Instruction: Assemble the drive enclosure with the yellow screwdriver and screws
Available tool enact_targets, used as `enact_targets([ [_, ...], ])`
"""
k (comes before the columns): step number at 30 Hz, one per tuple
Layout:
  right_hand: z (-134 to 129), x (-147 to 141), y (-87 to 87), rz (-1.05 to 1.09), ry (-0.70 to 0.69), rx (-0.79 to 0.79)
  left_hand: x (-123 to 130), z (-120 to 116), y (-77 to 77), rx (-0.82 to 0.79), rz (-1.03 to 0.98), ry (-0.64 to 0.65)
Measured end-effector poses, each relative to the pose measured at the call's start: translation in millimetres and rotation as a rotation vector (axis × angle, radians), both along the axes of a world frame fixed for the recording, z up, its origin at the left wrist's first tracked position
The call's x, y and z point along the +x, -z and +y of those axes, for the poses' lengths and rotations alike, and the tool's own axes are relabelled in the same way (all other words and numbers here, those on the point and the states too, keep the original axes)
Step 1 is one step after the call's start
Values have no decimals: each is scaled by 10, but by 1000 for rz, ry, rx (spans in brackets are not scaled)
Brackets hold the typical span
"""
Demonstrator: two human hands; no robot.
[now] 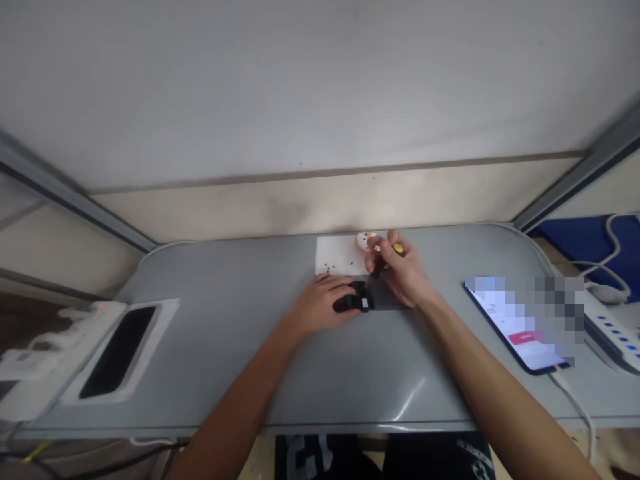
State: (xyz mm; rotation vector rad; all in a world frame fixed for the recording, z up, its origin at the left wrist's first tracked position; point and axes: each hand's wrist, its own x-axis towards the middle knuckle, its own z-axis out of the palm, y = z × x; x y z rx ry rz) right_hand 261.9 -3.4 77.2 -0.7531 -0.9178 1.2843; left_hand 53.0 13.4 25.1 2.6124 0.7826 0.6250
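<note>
Near the middle of the grey table, my left hand [320, 308] is closed around a small black device that looks like a computer mouse [345, 304], pressing it down. A pale label shows at its right end. My right hand [403, 270] grips a screwdriver [398, 249] with a yellow and black handle, slanted down toward the device. Its tip is by the device's upper right part; whether it touches a screw I cannot tell. Behind the hands lies a sheet of white paper [336, 250] with several tiny dark pieces, perhaps screws, and an orange-and-white cartoon figure [364, 240].
A dark flat sheet [387, 299] lies beneath my right hand. On the right are a lit phone [520, 330] with a charging cable [575, 400] and a power strip [617, 340]. A black phone-like slab [119, 352] and a white power strip [60, 360] are on the left.
</note>
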Motion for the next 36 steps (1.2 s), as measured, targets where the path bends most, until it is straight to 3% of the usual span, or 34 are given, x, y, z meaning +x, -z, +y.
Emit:
enact_targets([
  [26,-16,-49,22,-30,6,18,-19,-4,40,12,-12,11],
  [33,11,-47,14,108,-68,-14,4,8,35,24,-31,9],
  [36,11,-41,20,88,-23,18,9,10,29,24,-31,3],
])
